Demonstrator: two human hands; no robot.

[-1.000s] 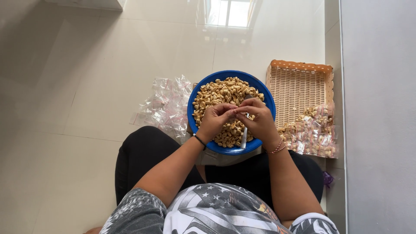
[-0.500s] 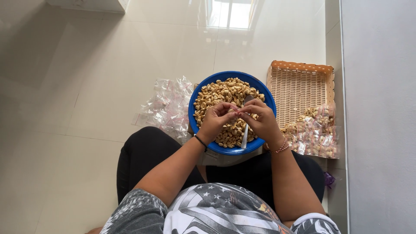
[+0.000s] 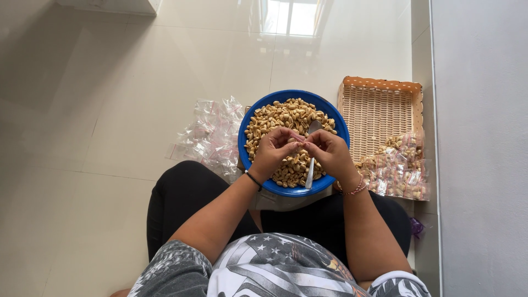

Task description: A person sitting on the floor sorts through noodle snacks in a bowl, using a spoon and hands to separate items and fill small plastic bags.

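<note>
hands now meet over blue bowl of peanuts: left hand and right hand pinch small clear bag between fingertips, closer together than half second ago; spoon rests in bowl, released.

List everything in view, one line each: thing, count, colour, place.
Bowl: one, blue, on the floor before the lap, full of nuts.
Nuts: many, tan, in the bowl.
Spoon: one, silver, lying in the bowl.
Empty bags: a heap, clear, left of the bowl.
Basket: one, tan wicker, right of the bowl.
Filled bags: several, clear, at the basket's near end.
Left hand: over the bowl, pinching a small bag.
Right hand: pinching it too.
</note>
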